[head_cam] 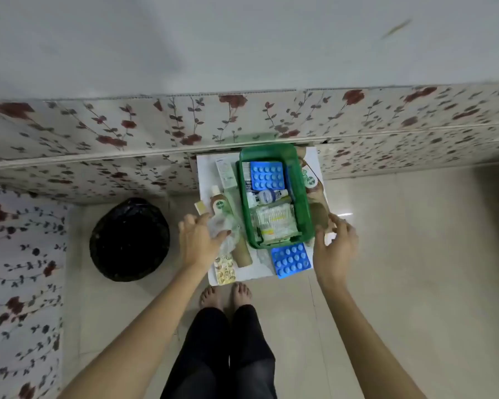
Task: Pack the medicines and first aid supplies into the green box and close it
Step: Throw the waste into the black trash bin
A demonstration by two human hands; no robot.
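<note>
The green box (301,194) stands open on a small white table (254,273). Inside lie a blue blister pack (267,175), a small white bottle (267,196) and a packet of cotton buds (274,223). Left of the box are a white carton (224,174), a brown antiseptic bottle (218,203), a crumpled clear plastic bag (228,228), a tan roll (242,254) and a yellow pill strip (224,269). A second blue blister pack (290,260) lies in front. Another brown bottle (310,178) rests at the right. My left hand (198,240) touches the bag, fingers spread. My right hand (336,243) hovers open at the box's right front corner.
A round bin lined with a black bag (128,239) sits on the tiled floor left of the table. A floral-patterned wall panel (98,133) runs behind the table and down the left side. My bare feet (225,295) stand just before the table's front edge.
</note>
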